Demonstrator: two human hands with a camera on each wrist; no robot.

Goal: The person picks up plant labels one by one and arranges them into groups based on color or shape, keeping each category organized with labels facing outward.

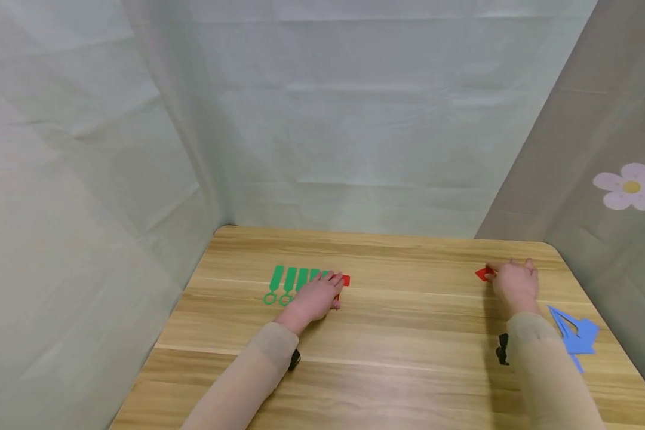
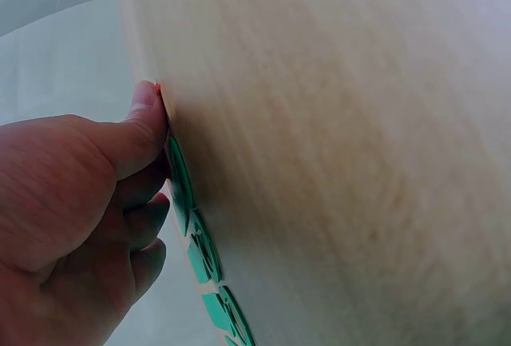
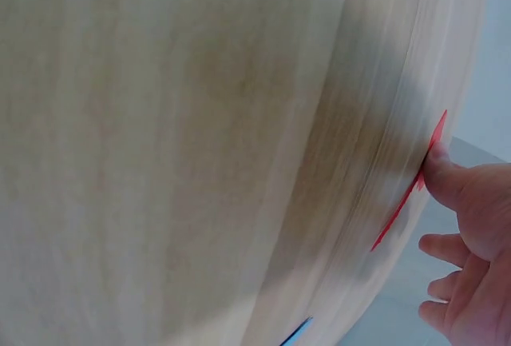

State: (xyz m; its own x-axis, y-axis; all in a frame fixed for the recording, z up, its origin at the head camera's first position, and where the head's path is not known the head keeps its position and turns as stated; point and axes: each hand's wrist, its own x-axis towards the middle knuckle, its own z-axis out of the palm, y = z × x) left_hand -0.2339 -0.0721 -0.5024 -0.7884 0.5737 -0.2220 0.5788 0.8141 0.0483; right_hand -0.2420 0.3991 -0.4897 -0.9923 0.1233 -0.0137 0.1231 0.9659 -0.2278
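Note:
On the wooden table (image 1: 408, 334) a row of flat green pieces (image 1: 292, 279) lies at the left-centre. My left hand (image 1: 314, 298) rests on the right end of that row. Its thumb (image 2: 144, 122) presses on a flat red piece (image 1: 346, 280), of which only a sliver (image 2: 158, 88) shows in the left wrist view. The other fingers are loosely curled beside the green pieces (image 2: 196, 234). My right hand (image 1: 513, 283) lies at the far right. Its thumb (image 3: 447, 182) presses on a second flat red piece (image 1: 484, 274) (image 3: 403, 202).
A small pile of flat blue pieces (image 1: 572, 334) lies by the table's right edge near my right forearm; its tip (image 3: 295, 332) shows in the right wrist view. Pale cloth walls close in the table on three sides, with a flower sticker (image 1: 630, 186) at the right.

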